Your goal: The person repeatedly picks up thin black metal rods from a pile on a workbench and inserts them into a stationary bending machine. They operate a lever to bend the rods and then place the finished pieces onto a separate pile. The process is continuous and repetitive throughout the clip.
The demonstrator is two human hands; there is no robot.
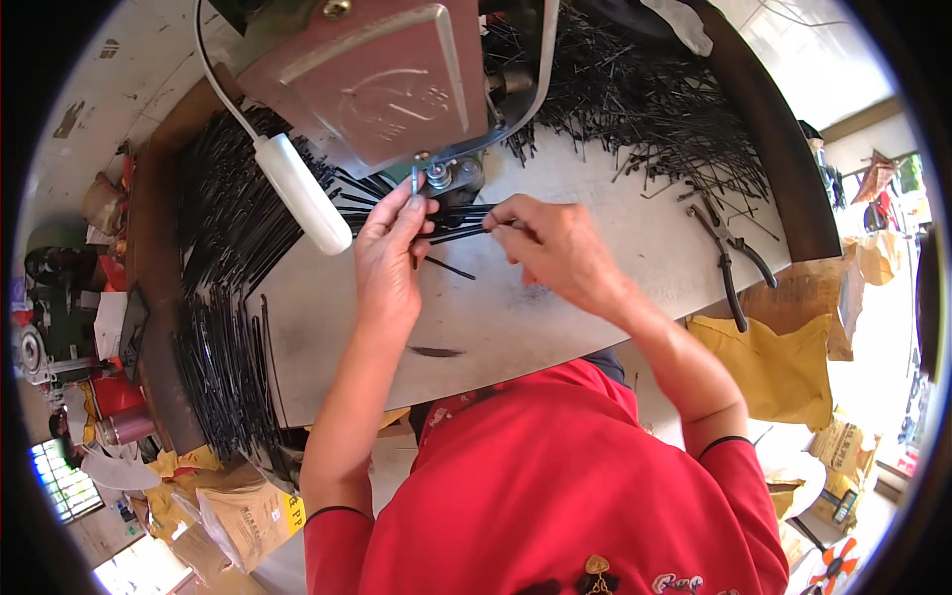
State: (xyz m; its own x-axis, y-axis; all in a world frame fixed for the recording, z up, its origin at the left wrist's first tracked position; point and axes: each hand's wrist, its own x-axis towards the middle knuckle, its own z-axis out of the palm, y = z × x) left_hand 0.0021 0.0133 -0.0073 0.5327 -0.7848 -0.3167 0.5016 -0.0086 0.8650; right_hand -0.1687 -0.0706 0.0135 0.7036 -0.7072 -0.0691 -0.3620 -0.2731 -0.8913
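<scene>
Under the head of a reddish-brown machine point(382, 84), my left hand point(393, 243) is closed in a pinch beside a small metal pin point(415, 180); whether it grips that pin or the machine holds it, I cannot tell. Several thin black rods point(458, 216) run from behind its fingers toward my right hand point(560, 248). The right fingers are curled and pressed together at the rods' right ends. A round metal fitting point(438, 176) sits just above the left fingertips. One short black rod point(449, 268) lies on the metal tabletop point(526, 342) below the others.
Bundles of black rods point(233, 228) cover the table's left side, and a loose heap point(635, 89) fills the far right. Pliers point(727, 253) with black handles lie near the right rim point(805, 188). A white lamp tube point(302, 193) hangs left of the machine.
</scene>
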